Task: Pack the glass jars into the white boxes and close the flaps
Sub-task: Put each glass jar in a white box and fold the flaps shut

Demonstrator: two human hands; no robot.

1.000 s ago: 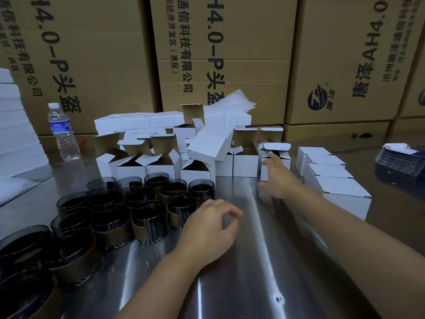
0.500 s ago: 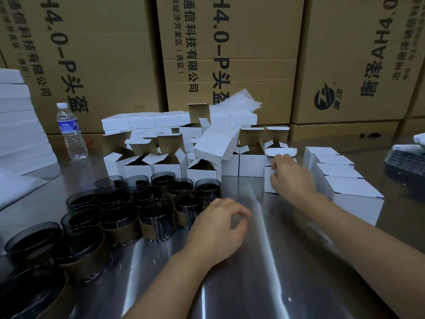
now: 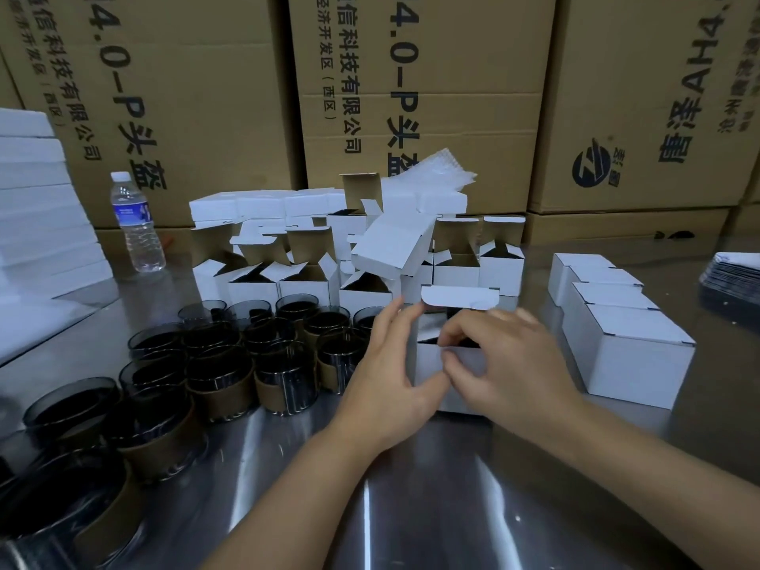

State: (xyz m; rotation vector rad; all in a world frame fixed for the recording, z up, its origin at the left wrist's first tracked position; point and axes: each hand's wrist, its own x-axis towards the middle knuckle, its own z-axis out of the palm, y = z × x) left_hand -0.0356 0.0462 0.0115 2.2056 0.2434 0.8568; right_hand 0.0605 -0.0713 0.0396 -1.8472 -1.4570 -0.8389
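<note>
An open white box [image 3: 429, 366] stands on the steel table in front of me, its lid flap [image 3: 459, 297] raised at the back. My left hand [image 3: 390, 372] grips the box's left side, thumb on the front wall. My right hand [image 3: 506, 364] pinches the box's front top edge with curled fingers. Whether a jar is inside is hidden. Several dark glass jars [image 3: 222, 364] with brown paper bands stand at the left. Several open white boxes [image 3: 296, 281] are piled behind them.
Three closed white boxes [image 3: 625, 343] line up at the right. A water bottle [image 3: 137, 224] stands at the back left beside a white stack [image 3: 37, 207]. Large brown cartons [image 3: 411, 96] wall off the back. A dark flat stack [image 3: 736, 277] lies at the far right.
My right hand pulled a white box from the pile toward me. My left hand left the table and took the box's left side.
</note>
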